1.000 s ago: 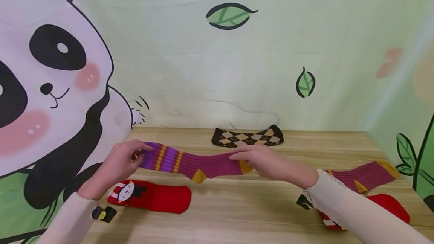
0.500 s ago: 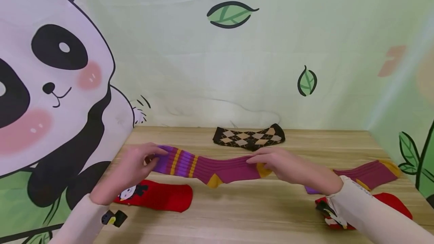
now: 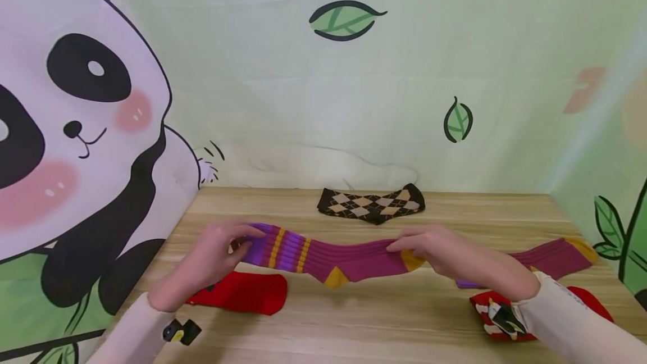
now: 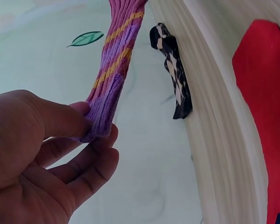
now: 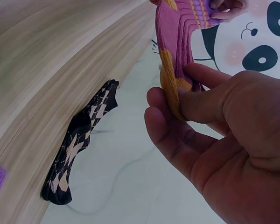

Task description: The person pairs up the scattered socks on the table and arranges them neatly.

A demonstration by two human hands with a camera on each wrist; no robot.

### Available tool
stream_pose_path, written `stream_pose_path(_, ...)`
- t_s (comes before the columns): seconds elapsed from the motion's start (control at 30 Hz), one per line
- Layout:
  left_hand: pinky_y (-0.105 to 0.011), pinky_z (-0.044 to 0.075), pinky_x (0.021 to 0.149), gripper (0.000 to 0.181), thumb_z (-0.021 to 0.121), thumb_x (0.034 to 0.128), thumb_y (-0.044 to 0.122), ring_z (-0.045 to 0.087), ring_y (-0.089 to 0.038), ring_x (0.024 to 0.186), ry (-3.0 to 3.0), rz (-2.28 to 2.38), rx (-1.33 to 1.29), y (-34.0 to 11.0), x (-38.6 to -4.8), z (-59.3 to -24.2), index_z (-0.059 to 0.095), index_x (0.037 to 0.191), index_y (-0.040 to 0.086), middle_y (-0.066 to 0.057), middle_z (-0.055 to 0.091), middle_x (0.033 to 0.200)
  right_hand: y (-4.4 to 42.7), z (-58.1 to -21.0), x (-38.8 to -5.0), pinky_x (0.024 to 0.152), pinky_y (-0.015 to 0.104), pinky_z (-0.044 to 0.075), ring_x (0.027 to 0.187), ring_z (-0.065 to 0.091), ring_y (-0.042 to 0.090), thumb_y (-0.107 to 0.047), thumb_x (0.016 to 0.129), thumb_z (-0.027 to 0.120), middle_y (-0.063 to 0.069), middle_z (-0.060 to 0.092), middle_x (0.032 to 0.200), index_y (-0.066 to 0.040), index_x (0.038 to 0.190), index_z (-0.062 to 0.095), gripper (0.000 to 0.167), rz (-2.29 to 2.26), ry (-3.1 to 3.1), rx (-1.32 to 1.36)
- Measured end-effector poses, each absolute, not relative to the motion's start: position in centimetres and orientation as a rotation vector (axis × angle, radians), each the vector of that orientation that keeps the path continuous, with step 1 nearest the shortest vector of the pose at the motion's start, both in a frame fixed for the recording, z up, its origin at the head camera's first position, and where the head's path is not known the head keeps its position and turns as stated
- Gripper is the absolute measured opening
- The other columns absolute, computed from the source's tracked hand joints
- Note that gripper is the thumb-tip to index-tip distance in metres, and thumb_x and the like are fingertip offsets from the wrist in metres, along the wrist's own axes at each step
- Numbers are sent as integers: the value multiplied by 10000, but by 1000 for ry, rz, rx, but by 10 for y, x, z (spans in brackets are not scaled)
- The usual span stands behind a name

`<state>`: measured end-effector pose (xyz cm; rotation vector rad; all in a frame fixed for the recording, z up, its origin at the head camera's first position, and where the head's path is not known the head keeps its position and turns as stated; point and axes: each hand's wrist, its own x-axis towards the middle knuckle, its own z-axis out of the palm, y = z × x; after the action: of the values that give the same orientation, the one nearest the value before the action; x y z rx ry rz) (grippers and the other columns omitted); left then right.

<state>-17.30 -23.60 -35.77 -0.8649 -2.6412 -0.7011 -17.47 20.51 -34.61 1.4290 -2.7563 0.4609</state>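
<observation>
A magenta sock (image 3: 349, 260) with purple and yellow stripes and a yellow heel and toe is stretched level above the table between both hands. My left hand (image 3: 214, 254) pinches its purple cuff between thumb and fingers, as the left wrist view shows on the cuff (image 4: 105, 109). At the other end my right hand (image 3: 437, 249) pinches the yellow toe (image 5: 170, 91). Below the left hand lies a red sock (image 3: 247, 294), partly hidden by that hand. A matching magenta sock (image 3: 556, 257) lies on the right, partly behind the right forearm.
Toward the back of the wooden table (image 3: 354, 330) lies a black and tan argyle sock (image 3: 371, 205). Another red sock (image 3: 497, 310) with a penguin-like figure sits at the right, partly under the right sleeve. A printed panda cloth (image 3: 101, 128) hangs at the left and back.
Both hands have moved to the right and slightly down, carrying the striped sock along, still stretched between them. The left hand now covers more of the left red sock.
</observation>
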Motion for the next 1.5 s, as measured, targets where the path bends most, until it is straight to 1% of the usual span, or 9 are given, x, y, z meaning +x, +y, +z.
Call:
stream_pose_path(0.3, -263, 570, 663, 297, 745, 848, -116, 601, -132, 792, -2613, -755, -952, -222, -171, -366, 780, 1072, 76, -54, 720, 1097, 226, -353, -166, 839, 319, 598, 1020, 688, 186, 158, 893, 669, 13, 686, 1215, -107, 1289, 707, 479, 528, -2772, 1407)
stream_pose_path(0.43, -252, 572, 668, 305, 751, 846, -114, 606, -124, 799, -2607, -779, -971, -218, -168, -369, 781, 1080, 79, -52, 720, 1105, 233, -351, -162, 836, 312, 595, 1013, 660, 151, 261, 814, 601, 4, 674, 1248, -126, 1309, 697, 635, 565, -2848, 1397)
stream_pose_path(0.57, -237, 570, 669, 292, 750, 858, -102, 614, -130, 811, -2605, -788, -1016, -213, -166, -374, 778, 1085, 78, -66, 722, 1123, 239, -349, -158, 824, 282, 587, 1026, 642, 127, 304, 730, 528, 5, 663, 1300, -146, 1329, 689, 766, 605, -2935, 1370)
stream_pose_path(0.7, -240, 568, 661, 267, 741, 871, -92, 615, -131, 814, -2610, -802, -1057, -208, -164, -379, 777, 1080, 70, -74, 722, 1124, 244, -353, -155, 811, 256, 581, 1060, 662, 133, 306, 759, 523, 31, 654, 1344, -142, 1341, 682, 752, 658, -2990, 1350)
stream_pose_path(0.87, -254, 580, 684, 260, 732, 866, -107, 637, -136, 853, -2602, -823, -1096, -203, -163, -384, 775, 1059, 62, -71, 726, 1118, 250, -359, -151, 851, 294, 586, 1145, 659, 205, 216, 872, 613, 19, 655, 1350, -170, 1335, 691, 608, 640, -2985, 1334)
stream_pose_path(0.97, -264, 584, 700, 265, 727, 861, -119, 658, -156, 889, -2591, -828, -1114, -200, -162, -387, 775, 1055, 56, -85, 731, 1132, 253, -362, -149, 853, 299, 589, 1141, 657, 200, 166, 905, 638, -10, 664, 1307, -179, 1329, 696, 550, 621, -2942, 1353)
stream_pose_path(1.1, -266, 590, 726, 268, 722, 869, -114, 683, -186, 947, -2618, -840, -1109, -197, -159, -389, 776, 1066, 59, -108, 728, 1175, 256, -365, -147, 830, 284, 591, 1088, 662, 171, 176, 906, 627, -37, 670, 1226, -167, 1314, 703, 539, 626, -2889, 1393)
stream_pose_path(1.3, -306, 602, 811, 263, 724, 886, -85, 697, -226, 1046, -2673, -831, -1112, -194, -158, -394, 779, 1088, 74, -101, 720, 1214, 259, -368, -145, 869, 335, 592, 1167, 655, 244, 167, 912, 623, 0, 678, 1303, -174, 1311, 704, 531, 541, -2931, 1363)
stream_pose_path(1.5, -331, 595, 860, 279, 719, 889, -86, 688, -222, 1088, -2700, -849, -1133, -192, -157, -398, 779, 1096, 91, -74, 716, 1221, 260, -373, -143, 847, 280, 585, 1145, 642, 184, 164, 915, 626, -41, 680, 1273, -168, 1300, 709, 514, 581, -2976, 1358)
